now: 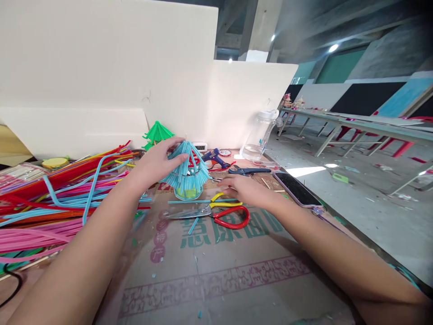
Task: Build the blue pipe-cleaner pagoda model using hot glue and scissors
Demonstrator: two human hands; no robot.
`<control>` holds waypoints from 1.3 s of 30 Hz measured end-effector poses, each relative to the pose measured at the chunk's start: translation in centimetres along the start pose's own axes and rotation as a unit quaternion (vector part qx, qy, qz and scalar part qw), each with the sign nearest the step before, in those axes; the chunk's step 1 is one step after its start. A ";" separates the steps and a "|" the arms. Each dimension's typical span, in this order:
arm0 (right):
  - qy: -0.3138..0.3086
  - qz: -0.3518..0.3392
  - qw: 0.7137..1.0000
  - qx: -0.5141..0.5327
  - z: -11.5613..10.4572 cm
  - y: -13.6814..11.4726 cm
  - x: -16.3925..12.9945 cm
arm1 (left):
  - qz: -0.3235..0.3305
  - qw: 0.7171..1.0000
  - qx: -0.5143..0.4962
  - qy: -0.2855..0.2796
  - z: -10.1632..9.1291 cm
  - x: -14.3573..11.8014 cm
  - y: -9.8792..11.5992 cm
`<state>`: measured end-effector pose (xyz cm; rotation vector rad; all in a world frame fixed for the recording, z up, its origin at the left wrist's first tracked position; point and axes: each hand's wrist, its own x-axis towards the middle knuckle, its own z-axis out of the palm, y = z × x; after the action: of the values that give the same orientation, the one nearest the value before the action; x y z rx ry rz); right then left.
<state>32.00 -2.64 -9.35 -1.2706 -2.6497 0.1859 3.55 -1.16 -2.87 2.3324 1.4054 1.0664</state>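
We see the left hand [156,162] laid against the left slope of a small blue straw-clad cone [187,171], a roof-like model standing upright on a yellow-green base on the printed cardboard sheet [216,271] that covers the table. Its fingers are loosely spread and curl over the top of the cone, touching the straws rather than pinching any one of them.

The right hand [245,190] hovers low just to the right of the cone, palm down, fingers stretched out and close together; from this angle we cannot tell whether the fingertips touch the cardboard or a straw beneath them. Directly in front of it lie two pairs of scissors, one with yellow handles [216,204] and one with red handles [232,217], with a long blue straw [189,201] lying beside them.

A heap of coloured straws [57,198] spreads across the left of the table. Behind the cone stand a green paper umbrella [157,133], a blue glue gun [214,159] and a clear plastic jar [259,135]. A phone [297,189] lies near the right edge.
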 end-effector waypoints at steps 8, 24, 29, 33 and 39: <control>-0.017 -0.006 1.000 -0.023 -1.4 -0.9 -0.4 | -0.005 1.000 0.000 -0.005 0.0 0.1 -0.2; 0.033 -0.091 0.988 -0.121 0.3 -2.0 -0.4 | -0.005 1.000 -0.026 -0.016 -0.1 0.3 -0.7; -0.030 -0.109 0.987 -0.111 -1.2 -3.9 -1.8 | -0.008 1.000 0.000 0.016 0.5 0.0 0.1; -0.064 -0.109 0.987 -0.098 -0.7 -4.8 -2.0 | -0.007 0.994 0.080 0.076 0.9 -0.4 1.1; -0.061 -0.073 0.994 -0.058 -0.6 -4.2 -1.4 | -0.016 0.994 0.084 0.067 0.4 -0.4 1.0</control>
<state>29.77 -6.32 -8.12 -1.1261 -2.8826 0.0905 4.43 -1.95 -2.85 2.3819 1.6349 1.1563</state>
